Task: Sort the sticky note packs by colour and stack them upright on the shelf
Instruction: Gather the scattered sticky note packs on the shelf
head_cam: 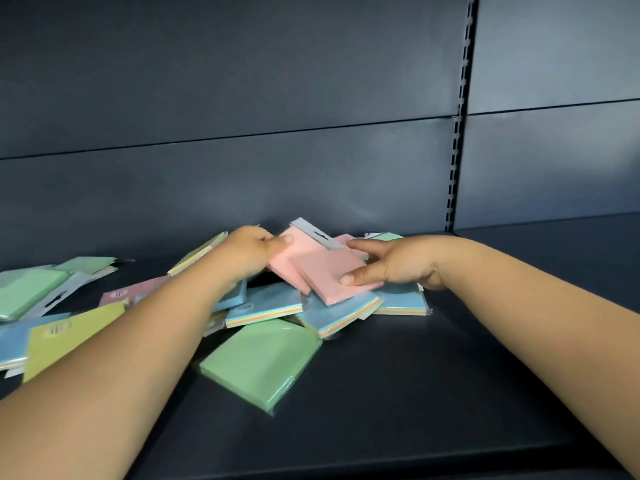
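Both hands gather pink packs on top of a loose, slippery heap at the centre of the frame.

The left hand [251,252] pinches the upper edge of a flat pink cellophane-wrapped sticky note pack [287,263], thumb on top; the right hand [391,263] pinches a second pink pack [332,275], overlapping the first, between its thumb at the lower edge and its forefinger near the grey hang tab. From here I'd worry the glossy wrappers slide apart as they lift, or drag the blue rainbow-edged packs [265,304] beneath off the pile. The square green pack [263,362] lies lower centre, near the dark metal shelf [398,393] front, and could be nudged off. Nothing stands upright yet.
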`<state>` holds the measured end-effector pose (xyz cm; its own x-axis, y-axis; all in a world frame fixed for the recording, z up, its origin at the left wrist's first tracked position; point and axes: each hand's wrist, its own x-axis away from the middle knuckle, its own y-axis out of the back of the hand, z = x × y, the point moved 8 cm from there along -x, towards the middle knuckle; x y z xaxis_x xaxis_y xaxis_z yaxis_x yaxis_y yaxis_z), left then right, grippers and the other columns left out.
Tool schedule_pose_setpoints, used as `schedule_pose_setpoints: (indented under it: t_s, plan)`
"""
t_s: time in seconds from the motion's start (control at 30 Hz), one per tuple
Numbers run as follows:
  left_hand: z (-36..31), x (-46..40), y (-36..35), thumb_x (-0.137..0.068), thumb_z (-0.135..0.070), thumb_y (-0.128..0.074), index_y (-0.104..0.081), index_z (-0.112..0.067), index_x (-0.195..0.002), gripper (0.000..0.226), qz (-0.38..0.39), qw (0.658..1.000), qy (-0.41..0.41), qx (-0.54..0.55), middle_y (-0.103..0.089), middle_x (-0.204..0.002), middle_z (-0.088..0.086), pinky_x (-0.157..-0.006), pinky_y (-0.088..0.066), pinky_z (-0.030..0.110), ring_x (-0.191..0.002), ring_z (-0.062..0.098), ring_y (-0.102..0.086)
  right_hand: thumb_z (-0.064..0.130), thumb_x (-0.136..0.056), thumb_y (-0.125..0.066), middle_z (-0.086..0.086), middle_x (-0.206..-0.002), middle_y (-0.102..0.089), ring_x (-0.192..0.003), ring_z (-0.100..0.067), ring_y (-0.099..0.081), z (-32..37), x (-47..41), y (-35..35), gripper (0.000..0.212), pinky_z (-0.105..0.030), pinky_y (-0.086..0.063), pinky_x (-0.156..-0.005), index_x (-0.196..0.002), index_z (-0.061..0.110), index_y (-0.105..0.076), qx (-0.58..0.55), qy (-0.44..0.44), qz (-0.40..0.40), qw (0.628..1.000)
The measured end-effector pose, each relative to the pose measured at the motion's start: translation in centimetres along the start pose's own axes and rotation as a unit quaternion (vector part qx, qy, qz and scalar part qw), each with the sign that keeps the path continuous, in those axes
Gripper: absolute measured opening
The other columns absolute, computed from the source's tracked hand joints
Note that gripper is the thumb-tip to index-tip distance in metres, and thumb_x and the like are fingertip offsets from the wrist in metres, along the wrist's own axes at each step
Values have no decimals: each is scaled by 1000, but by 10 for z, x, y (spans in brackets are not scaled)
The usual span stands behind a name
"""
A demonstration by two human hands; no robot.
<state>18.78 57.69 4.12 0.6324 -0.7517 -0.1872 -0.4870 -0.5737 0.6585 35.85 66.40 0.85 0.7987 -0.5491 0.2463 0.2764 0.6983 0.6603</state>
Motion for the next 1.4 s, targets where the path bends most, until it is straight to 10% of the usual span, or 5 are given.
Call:
schedule_pose_setpoints:
  t_s: [0.2,0.43,0.7,0.87,1.4]
  plan:
    - [-12,24,-2,-92,-21,-54,-52,-10,-84,14,47,959,42,276,-59,-75,6,-43,-51,17,-66,16,-58,63,-77,-56,3,-138,-47,-124,-19,-44,-14,0,10,71,-29,-32,-105,-134,22,-47,78,-70,-46,993]
    - [-21,30,-17,-85,-19,-62,-53,-12,-87,12,66,945,31,320,-62,-80,3,-50,-56,21,-71,13,-62,23,-72,-79,1,-100,-57,-94,-20,-58,-2,-1,43,56,-35,-49,-89,-114,19,-41,-146,39,-211,966]
    - [-23,35,-13,-87,-18,-60,-54,-11,-82,10,47,939,53,337,-63,-74,5,-49,-56,23,-51,7,-65,-2,-73,-73,-3,-79,-59,-66,-16,-56,5,-3,41,55,-34,-53,-74,-113,23,-45,-324,92,-160,928]
    - [-43,45,19,-90,-15,-57,-47,-11,-76,17,-63,901,17,430,-63,-79,7,-48,-57,24,-57,12,-66,19,-80,-70,-6,-81,-60,-68,-17,-57,20,5,36,26,-26,-56,-56,-99,16,-52,-550,92,-84,826]
    - [65,242,168,-89,-15,-57,-52,-13,-84,8,-224,821,52,523,-70,-75,3,-49,-57,27,-63,13,-70,1,-87,-58,-4,-72,-69,-64,-16,-66,168,98,-127,11,-27,-58,-61,-83,10,-61,-550,207,23,809]
